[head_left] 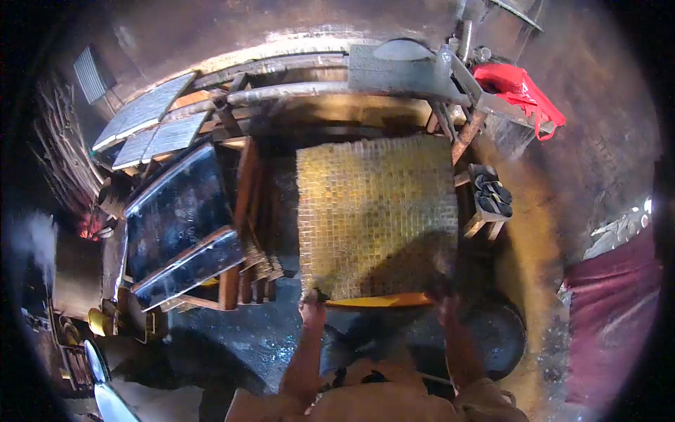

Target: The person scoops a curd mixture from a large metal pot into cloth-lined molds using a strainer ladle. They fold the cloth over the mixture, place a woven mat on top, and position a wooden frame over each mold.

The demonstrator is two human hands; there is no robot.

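A large yellowish-brown woven mat (376, 218), roughly rectangular, spreads out in front of me. My left hand (312, 308) is closed on its near left corner, where something dark shows at the fingers. At the near right corner, my right hand (445, 304) is closed on the mat as well, though deep shadow blurs its fingers. An orange-yellow strip (380, 301) shows just under the mat's near edge, between my hands. The mat hides whatever lies beneath it.
To the left, a dark sloping board (179, 211) leans on wooden frames. Pale ribbed panels (151, 112) lie behind it, near a small fire (90, 226). A red bag (517, 88) sits back right; sandals (492, 193) rest on a stool. A round dark vessel (503, 337) stands near right.
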